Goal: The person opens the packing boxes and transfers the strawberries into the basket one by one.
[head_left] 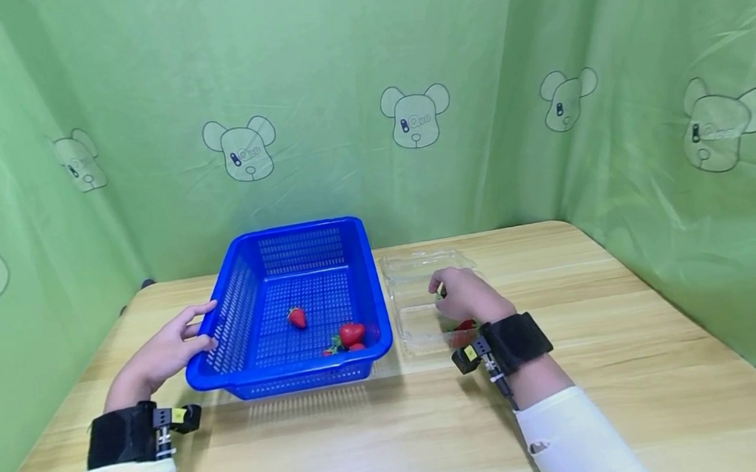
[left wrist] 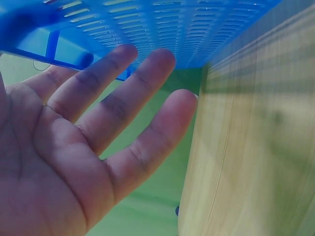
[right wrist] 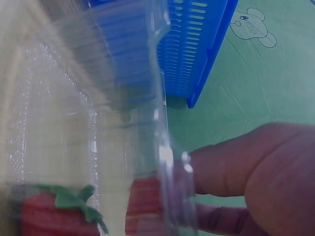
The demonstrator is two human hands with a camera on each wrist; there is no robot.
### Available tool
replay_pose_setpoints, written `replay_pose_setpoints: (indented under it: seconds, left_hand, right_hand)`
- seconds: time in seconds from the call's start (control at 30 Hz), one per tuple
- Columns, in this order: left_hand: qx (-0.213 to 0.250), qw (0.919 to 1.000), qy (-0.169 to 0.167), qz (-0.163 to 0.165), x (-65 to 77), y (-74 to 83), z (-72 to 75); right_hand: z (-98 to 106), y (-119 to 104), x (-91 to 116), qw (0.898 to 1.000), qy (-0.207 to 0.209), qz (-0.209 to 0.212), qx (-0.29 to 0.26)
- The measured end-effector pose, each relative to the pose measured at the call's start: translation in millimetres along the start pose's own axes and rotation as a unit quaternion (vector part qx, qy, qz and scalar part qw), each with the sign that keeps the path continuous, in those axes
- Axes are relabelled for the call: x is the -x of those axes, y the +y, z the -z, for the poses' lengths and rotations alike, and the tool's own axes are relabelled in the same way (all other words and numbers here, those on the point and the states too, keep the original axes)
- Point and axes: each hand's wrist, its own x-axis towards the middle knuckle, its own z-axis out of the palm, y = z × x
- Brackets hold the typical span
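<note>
My left hand (head_left: 173, 345) is at the left rim of a blue plastic basket (head_left: 372, 296), index finger and thumb touching it, the other fingers extended along the outer wall. One strawberry (head_left: 297, 318) lies mid-basket; several more, including a larger strawberry (head_left: 352, 333), cluster in the near right corner. To the basket's right, my right hand (head_left: 469, 295) reaches over a clear plastic box (head_left: 418, 322). Its curled fingers hold a strawberry (right wrist: 142, 206), partly hidden by the hand and seen through the plastic. Another strawberry (right wrist: 56, 214) with green leaves sits inside the box near the wrist.
Both things stand on a wooden table (head_left: 341, 446). A green curtain (head_left: 322, 122) with bear-head prints encloses the back and sides. The box's hinged lid (head_left: 420, 264) lies open toward the back. A camera (head_left: 469, 358) is strapped to each wrist.
</note>
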Motion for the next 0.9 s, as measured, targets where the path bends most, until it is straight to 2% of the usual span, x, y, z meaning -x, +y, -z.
replay_pose_setpoints:
  seconds: [0.53, 0.9]
  left_hand:
    - [0.003, 0.9999, 0.000, -0.010, -1.0, 0.0, 0.5]
    - [-0.013, 0.9999, 0.005, -0.002, -1.4, -0.2, 0.4]
  right_hand:
    - [2.6, -3.9, -0.4, 1.000, 0.001, 0.004, 0.005]
    - [3.0, -5.4, 1.4, 1.000, -0.001, 0.000, -0.004]
